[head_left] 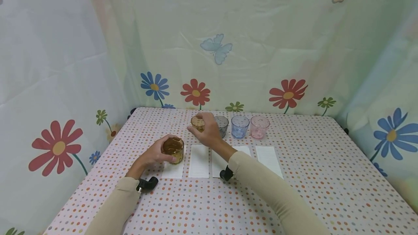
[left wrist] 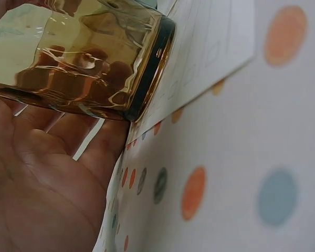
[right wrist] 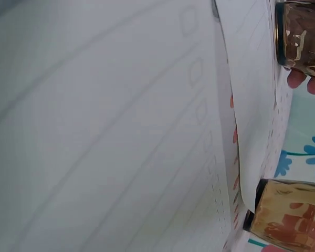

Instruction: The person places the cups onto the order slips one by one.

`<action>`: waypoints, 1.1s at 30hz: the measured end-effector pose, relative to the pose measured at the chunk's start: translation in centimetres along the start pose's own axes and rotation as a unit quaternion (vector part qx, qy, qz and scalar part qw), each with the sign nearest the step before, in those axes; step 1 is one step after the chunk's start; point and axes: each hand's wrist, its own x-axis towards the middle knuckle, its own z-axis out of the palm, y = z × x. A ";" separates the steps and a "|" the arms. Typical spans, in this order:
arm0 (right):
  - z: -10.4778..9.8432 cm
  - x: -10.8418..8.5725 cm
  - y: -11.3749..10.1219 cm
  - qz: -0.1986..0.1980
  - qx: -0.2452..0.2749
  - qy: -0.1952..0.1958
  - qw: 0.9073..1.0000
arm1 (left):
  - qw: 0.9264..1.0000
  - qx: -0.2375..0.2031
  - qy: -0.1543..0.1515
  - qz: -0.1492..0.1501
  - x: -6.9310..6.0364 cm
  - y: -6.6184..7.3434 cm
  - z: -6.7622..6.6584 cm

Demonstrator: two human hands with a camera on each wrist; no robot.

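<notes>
My left hand (head_left: 159, 152) grips a dark amber glass (head_left: 174, 151), thumb on its near side and fingers round its far side. The glass stands upright on or just over the leftmost white paper (head_left: 173, 172); its base is close to the sheet in the left wrist view. Farther back, my right hand (head_left: 209, 129) reaches over a lighter amber glass (head_left: 197, 123), thumb and fingers spread about it. The right wrist view shows the lower part of that amber glass (right wrist: 289, 214) with no finger across it, and the right hand is out of that view.
Right of the light amber glass stand a grey glass (head_left: 222, 125), a blue glass (head_left: 240, 127) and a pink glass (head_left: 259, 127). Several lined white papers (head_left: 198, 162) lie in a row before them on the dotted cloth (head_left: 196, 206). A flowered curtain (head_left: 254, 46) hangs behind.
</notes>
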 end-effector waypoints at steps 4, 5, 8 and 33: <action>0.0 0.2 -0.2 0.028 0.008 -0.019 0.999 | 1.000 0.006 0.006 -0.008 -0.1 0.2 0.0; 0.0 0.3 -0.3 0.037 0.013 -0.024 0.999 | 1.000 0.007 0.007 -0.010 -0.1 0.3 0.1; 0.2 0.3 -0.5 0.070 0.017 -0.041 0.997 | 1.000 0.004 0.007 -0.013 -0.2 0.5 0.1; 1.0 1.1 -0.6 0.175 0.045 -0.058 0.982 | 1.000 -0.003 0.001 -0.009 -0.2 0.2 0.1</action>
